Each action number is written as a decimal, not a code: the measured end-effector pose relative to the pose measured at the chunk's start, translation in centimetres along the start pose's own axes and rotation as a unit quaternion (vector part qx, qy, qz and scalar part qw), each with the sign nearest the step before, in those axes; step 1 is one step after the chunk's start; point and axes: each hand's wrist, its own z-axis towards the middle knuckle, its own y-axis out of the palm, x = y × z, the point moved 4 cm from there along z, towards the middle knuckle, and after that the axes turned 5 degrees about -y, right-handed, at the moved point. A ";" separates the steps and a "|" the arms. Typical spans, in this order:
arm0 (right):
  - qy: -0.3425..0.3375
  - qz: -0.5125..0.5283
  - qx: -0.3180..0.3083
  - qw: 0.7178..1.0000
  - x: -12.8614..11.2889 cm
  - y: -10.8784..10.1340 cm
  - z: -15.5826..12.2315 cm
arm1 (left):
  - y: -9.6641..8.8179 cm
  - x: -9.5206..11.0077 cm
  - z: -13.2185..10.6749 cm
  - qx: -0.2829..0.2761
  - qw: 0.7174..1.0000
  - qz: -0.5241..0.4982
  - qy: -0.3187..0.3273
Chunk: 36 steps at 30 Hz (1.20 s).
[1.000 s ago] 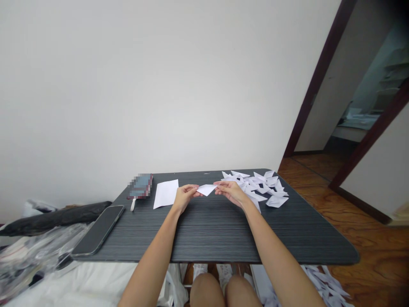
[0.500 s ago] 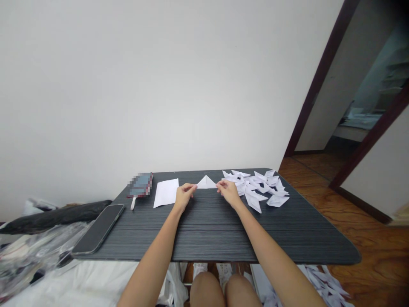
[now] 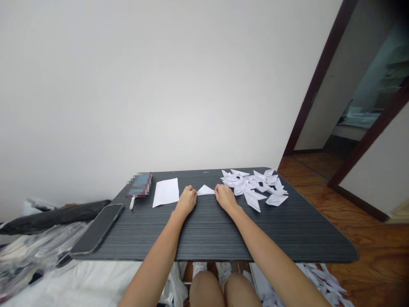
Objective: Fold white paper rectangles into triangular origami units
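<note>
A small folded piece of white paper (image 3: 205,190), shaped like a low triangle with its peak away from me, lies between my hands over the dark table. Its left corner is gripped by my left hand (image 3: 188,198), fingers curled closed. My right hand (image 3: 224,197) is closed on the right corner in the same way. Both fingertips are hidden behind the knuckles. Left of my left hand lies a stack of plain white paper sheets (image 3: 166,192). Several folded white paper shapes (image 3: 246,183) are heaped just right of my right hand.
A phone (image 3: 97,228) rests on the left of the dark table (image 3: 211,243). Behind it is a blurred-out object (image 3: 139,184) with a white tab. Plastic-wrapped items (image 3: 41,243) lie beyond the left edge. More folded papers (image 3: 326,281) are on the floor at right. A white wall stands behind.
Both hands have come slightly nearer to me and closed more tightly around the paper's corners. The triangle now looks lower and flatter than before.
</note>
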 end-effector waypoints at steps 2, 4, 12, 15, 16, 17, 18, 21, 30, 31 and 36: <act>-0.015 -0.044 -0.025 0.999 -0.7 -0.2 -0.2 | 0.0 0.7 -0.3 -0.028 0.998 0.046 0.023; -0.037 -0.086 -0.044 0.995 -1.3 -0.4 -0.5 | -0.1 1.4 -0.7 -0.056 0.993 0.096 0.038; -0.058 -0.140 -0.093 0.984 -2.7 -1.3 -1.2 | -0.9 2.9 -3.1 -0.079 0.979 0.178 -0.064; -0.038 -0.143 -0.097 0.984 -3.4 -1.4 -1.3 | -0.8 2.9 -3.7 -0.100 0.973 0.174 -0.116; -0.036 -0.145 -0.095 0.984 -3.6 -1.4 -1.4 | -0.8 2.9 -3.8 -0.094 0.972 0.175 -0.125; -0.037 -0.146 -0.091 0.984 -3.9 -1.4 -1.4 | -0.8 2.9 -4.0 -0.086 0.972 0.177 -0.128; -0.039 -0.148 -0.090 0.984 -4.1 -1.3 -1.5 | -0.8 3.0 -4.2 -0.076 0.973 0.178 -0.123; -0.040 -0.145 -0.095 0.984 -4.1 -1.3 -1.5 | -0.9 3.4 -4.8 -0.054 0.979 0.176 -0.081; -0.025 -0.128 -0.128 0.983 -3.4 -1.3 -0.9 | -2.3 4.3 -7.0 -0.018 0.987 0.158 0.015; -0.027 -0.127 -0.128 0.983 -3.4 -1.3 -0.9 | -2.5 4.4 -7.1 -0.020 0.988 0.151 0.024; -0.032 -0.121 -0.111 0.986 -3.3 -1.2 -1.1 | -3.8 4.7 -5.2 -0.008 0.996 0.092 -0.005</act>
